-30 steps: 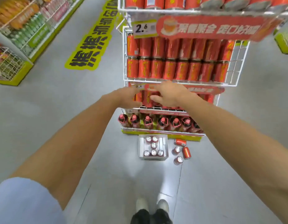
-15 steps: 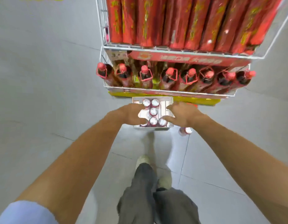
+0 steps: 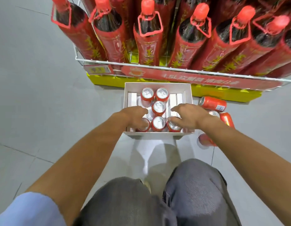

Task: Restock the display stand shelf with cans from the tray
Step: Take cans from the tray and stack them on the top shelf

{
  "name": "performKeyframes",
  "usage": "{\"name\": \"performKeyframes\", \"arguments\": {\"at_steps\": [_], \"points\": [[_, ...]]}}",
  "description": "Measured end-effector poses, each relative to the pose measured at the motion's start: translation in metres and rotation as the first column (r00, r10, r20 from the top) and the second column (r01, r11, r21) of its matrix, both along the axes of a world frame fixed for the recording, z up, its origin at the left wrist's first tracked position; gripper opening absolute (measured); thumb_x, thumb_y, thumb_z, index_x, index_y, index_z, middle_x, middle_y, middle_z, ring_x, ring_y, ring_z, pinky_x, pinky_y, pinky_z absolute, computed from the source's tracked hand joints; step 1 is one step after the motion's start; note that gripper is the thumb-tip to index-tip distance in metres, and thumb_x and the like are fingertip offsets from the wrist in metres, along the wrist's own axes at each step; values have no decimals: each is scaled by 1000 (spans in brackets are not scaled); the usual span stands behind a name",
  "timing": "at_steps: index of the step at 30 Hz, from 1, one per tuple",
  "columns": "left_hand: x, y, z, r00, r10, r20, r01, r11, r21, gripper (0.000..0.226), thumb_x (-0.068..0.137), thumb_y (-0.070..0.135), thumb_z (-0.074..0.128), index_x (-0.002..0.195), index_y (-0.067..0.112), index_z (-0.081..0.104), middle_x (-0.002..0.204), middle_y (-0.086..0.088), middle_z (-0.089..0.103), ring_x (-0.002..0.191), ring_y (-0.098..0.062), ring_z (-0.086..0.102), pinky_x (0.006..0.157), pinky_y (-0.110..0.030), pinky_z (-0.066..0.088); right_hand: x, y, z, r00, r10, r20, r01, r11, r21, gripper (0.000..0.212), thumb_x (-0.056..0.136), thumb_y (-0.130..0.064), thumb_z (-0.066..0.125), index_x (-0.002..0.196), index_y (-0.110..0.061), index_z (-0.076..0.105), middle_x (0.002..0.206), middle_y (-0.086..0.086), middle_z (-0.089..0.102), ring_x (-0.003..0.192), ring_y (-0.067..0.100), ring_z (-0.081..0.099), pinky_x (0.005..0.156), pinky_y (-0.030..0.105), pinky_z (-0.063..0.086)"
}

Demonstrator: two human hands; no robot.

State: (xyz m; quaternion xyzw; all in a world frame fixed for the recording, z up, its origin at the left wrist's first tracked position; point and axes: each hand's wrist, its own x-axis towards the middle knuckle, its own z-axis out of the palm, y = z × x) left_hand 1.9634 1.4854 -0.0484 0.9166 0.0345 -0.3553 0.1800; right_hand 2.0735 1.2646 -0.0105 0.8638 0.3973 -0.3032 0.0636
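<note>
Head view showed the left hand curled over the near-left can in the tray, grip unclear; the right hand, fingers spread, touched the near-right can. Hasty lifting might topple neighbours.

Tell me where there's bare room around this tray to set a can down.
Free: bare floor left of the tray, and the strip toward your knees. Crowded: right side, loose cans lying there; behind, the yellow stand base.
</note>
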Motion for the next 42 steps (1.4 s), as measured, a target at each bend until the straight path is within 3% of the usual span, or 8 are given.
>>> {"name": "performKeyframes", "arguments": {"at_steps": [6,17,22,24,27,30,37,42], "points": [[-14,-7,-36,996,36,76,-33,999,-36,52,89,52,65,124,14,58,123,-9,66,106,-30,61,83,-38,50,3,-17,-32,999,50,9,-50,999,-6,52,101,-58,46,126,-17,65,126,9,69,115,32,62,77,37,47],[1,-6,-47,972,136,193,-119,988,-98,28,85,35,64,99,11,61,98,-8,67,87,-28,62,71,-40,52,34,1,-48,994,-34,-101,47,991,126,36,102,-38,59,114,-7,74,117,16,73,108,37,63,92,46,51],[16,4,-56,885,431,179,-347,864,-364,41,89,20,73,128,12,61,114,0,63,102,-19,59,86,-30,46,48,15,-60,929,-294,-223,333,928,164,50,104,-54,47,91,-11,70,100,13,68,97,33,61,79,35,44],[18,7,-63,890,445,103,-373,839,-396,57,83,20,81,135,14,58,129,-3,64,113,-22,62,97,-36,51,47,14,-65,892,-339,-298,398,903,164,49,96,-66,53,97,-20,69,107,10,69,99,29,62,82,34,47],[18,11,-75,879,471,75,-411,828,-382,67,78,20,86,138,15,55,137,-7,62,120,-27,62,105,-47,52,39,9,-67,912,-277,-303,332,932,145,62,87,-55,74,133,-16,62,131,10,67,117,30,64,96,35,51],[18,12,-76,861,503,70,-436,802,-407,67,73,20,90,132,17,58,132,-6,64,116,-27,64,102,-46,54,37,9,-69,920,-260,-295,312,938,148,68,83,-52,80,136,-13,61,133,11,67,117,30,64,100,41,54],[17,22,-30,832,545,101,-427,748,-508,58,69,13,92,119,19,65,122,-3,68,111,-23,66,99,-43,55,41,13,-34,964,-185,-191,226,948,224,61,74,-61,83,109,-11,70,107,8,73,97,28,66,87,44,58],[31,37,72,848,484,215,-307,780,-544,49,68,5,92,110,10,68,108,-7,66,101,-22,66,86,-33,54,60,26,55,986,-130,-104,157,933,324,60,73,-68,80,96,-13,70,86,5,69,85,27,62,77,41,54]]}}
